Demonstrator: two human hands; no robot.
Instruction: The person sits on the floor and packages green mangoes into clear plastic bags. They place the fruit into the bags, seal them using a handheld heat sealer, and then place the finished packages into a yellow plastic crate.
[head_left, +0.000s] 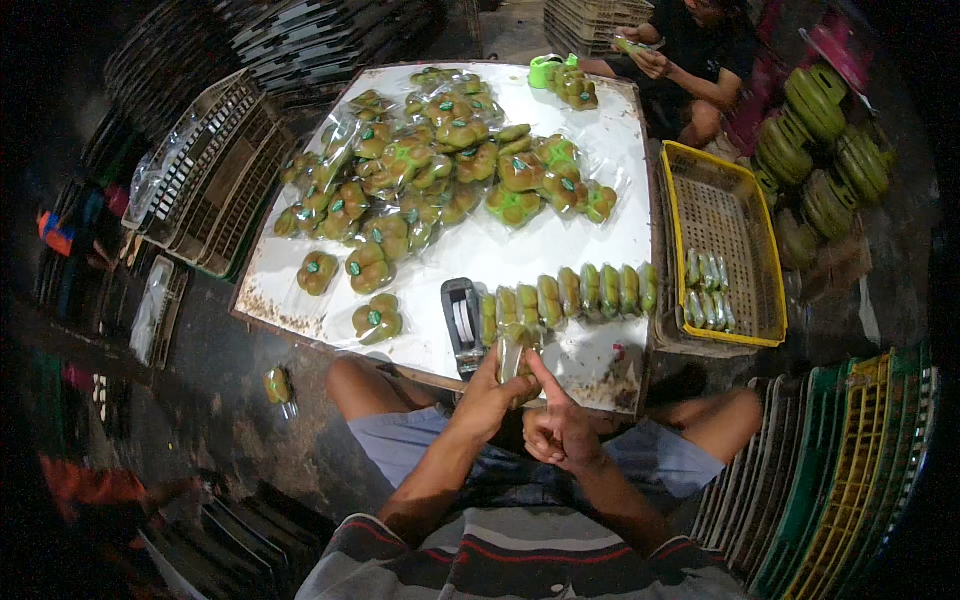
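Note:
In my left hand (487, 394) is a bread roll in a clear plastic wrapper (514, 358), held upright at the table's near edge. My right hand (561, 431) has its index finger extended against the wrapper's right side, its other fingers curled; nothing shows in its grasp. Just beyond my left hand stands a black tape dispenser (463, 326) with a pale roll. A row of several wrapped long rolls (569, 292) runs rightward from it. Flower-shaped green-brown buns in clear bags (450, 142), many with green stickers, are heaped across the white table (427, 300).
Beyond the table's right edge sits a yellow-rimmed crate (781, 300) with wrapped rolls inside. Green gas cylinders (817, 112) and a seated person (697, 75) are farther back. Stacked crates (832, 457) flank my right knee. One wrapped bun (277, 385) lies on the floor at left.

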